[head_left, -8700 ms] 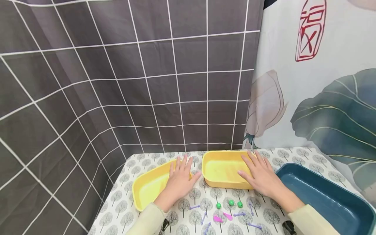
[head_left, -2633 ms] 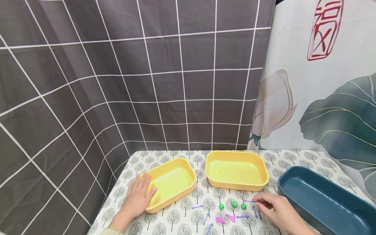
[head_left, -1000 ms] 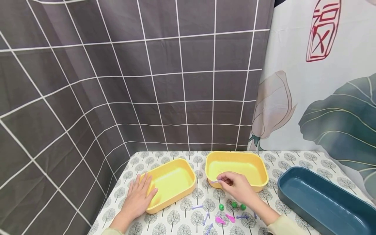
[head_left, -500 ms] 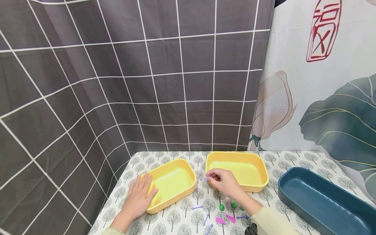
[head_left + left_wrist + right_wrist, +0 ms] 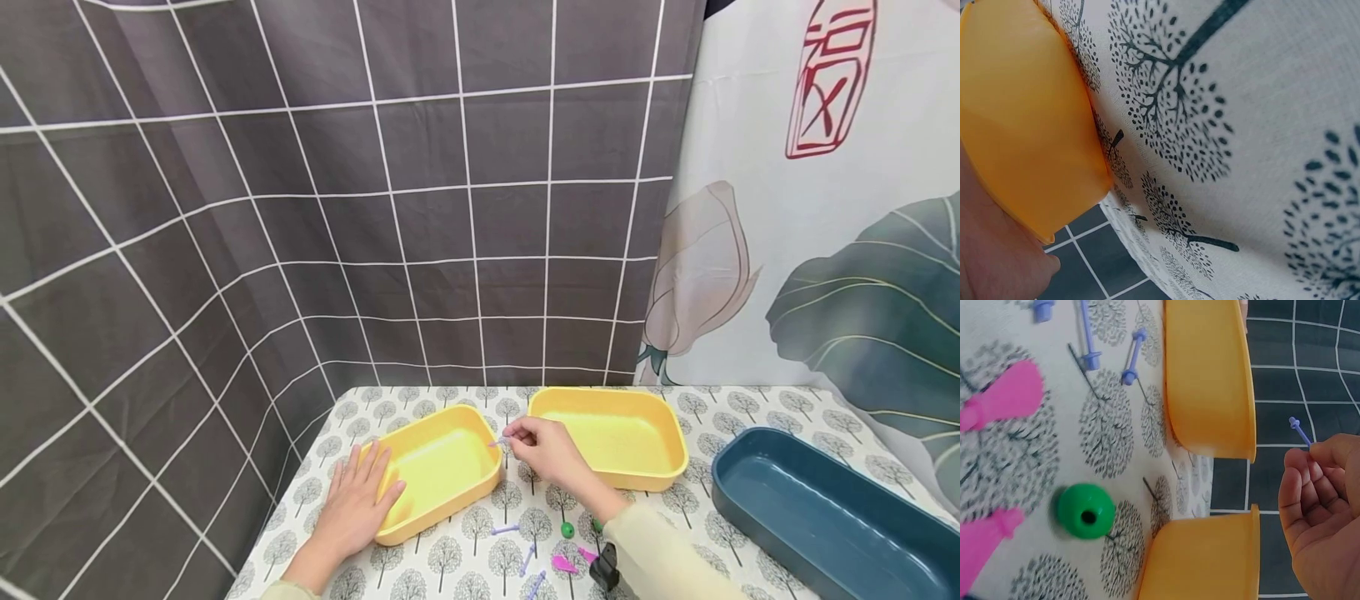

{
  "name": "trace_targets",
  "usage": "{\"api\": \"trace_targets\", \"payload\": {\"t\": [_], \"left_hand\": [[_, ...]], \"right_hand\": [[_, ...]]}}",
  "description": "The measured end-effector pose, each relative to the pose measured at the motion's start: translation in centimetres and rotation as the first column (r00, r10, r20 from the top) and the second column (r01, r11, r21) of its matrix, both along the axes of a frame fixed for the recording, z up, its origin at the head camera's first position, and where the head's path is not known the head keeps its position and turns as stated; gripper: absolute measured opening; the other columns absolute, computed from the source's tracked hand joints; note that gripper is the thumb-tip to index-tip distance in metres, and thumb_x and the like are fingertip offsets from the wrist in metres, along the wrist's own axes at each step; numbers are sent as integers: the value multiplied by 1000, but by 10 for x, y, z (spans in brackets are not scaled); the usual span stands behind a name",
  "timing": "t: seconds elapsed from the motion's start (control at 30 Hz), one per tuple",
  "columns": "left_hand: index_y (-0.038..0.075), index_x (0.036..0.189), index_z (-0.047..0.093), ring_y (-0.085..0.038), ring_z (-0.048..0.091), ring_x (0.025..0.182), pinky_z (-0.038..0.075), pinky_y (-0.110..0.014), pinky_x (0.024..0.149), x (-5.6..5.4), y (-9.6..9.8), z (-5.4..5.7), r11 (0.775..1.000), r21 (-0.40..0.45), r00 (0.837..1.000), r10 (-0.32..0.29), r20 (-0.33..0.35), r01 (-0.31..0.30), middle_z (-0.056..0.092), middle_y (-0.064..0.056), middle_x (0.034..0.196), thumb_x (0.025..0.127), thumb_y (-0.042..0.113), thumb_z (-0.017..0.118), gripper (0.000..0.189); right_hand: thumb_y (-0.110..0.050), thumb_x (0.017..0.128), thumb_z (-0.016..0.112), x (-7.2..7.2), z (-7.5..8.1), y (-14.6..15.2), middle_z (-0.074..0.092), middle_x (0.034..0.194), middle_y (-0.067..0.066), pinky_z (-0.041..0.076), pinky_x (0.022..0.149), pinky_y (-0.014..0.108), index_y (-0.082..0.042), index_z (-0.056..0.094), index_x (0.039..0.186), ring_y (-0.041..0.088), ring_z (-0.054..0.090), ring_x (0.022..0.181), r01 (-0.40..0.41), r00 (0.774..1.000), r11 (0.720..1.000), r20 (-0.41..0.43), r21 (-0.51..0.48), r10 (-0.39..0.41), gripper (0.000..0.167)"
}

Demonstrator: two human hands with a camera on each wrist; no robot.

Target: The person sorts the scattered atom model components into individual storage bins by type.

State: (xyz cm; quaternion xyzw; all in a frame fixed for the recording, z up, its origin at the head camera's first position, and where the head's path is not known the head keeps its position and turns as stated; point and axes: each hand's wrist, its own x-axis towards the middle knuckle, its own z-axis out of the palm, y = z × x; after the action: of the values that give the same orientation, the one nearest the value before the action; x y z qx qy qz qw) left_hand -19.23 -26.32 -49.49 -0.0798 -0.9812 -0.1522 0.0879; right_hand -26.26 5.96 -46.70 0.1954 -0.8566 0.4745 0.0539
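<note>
My right hand [image 5: 551, 454] pinches a small purple rod [image 5: 1299, 430] with knobbed ends between thumb and fingertips. In the head view the rod overlaps the right rim of the left yellow tray [image 5: 450, 507]; the right wrist view has it raised above tray height. My left hand [image 5: 352, 504] rests with straight fingers over the left end of that same tray. Below the right hand, on the cloth, lie more purple rods [image 5: 506, 530], a green bead [image 5: 1085, 510] with a hole, and pink drop-shaped pieces [image 5: 564, 564]. My right forearm hides part of this group.
A second yellow tray [image 5: 652, 482] stands just right of the first, a narrow gap between them. Farther right is a long dark blue bin [image 5: 750, 510]. The table wears a tree-print cloth [image 5: 442, 554], with a grey grid curtain [image 5: 480, 225] behind.
My right hand has carried a purple rod from beside the blue bin leftward, past the right yellow tray, to the left tray's edge. Earlier, my left hand moved onto the left tray's far-left end.
</note>
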Motion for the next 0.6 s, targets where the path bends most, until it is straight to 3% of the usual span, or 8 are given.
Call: {"api": "trace_targets", "payload": {"t": [0.4,0.6], "left_hand": [[7,157,36,-44,9,154,5,-65,121,-2,-2,-3,1000,-23,1000,3,0,-3,21,-14,167,106,50,44,68],[7,156,37,-44,10,154,6,-65,121,-2,-1,-3,1000,-12,1000,-3,-5,3,23,-15,166,106,51,44,67]], "right_hand": [[-6,89,71,-12,4,-31,71,82,-1,54,63,20,-7,75,97,6,60,70,-41,997,998,62,-52,45,8],[-4,92,70,-18,3,-44,72,83,10,55,62,21,-1,73,100,8,62,68,-84,992,993,91,-89,92,9]]}}
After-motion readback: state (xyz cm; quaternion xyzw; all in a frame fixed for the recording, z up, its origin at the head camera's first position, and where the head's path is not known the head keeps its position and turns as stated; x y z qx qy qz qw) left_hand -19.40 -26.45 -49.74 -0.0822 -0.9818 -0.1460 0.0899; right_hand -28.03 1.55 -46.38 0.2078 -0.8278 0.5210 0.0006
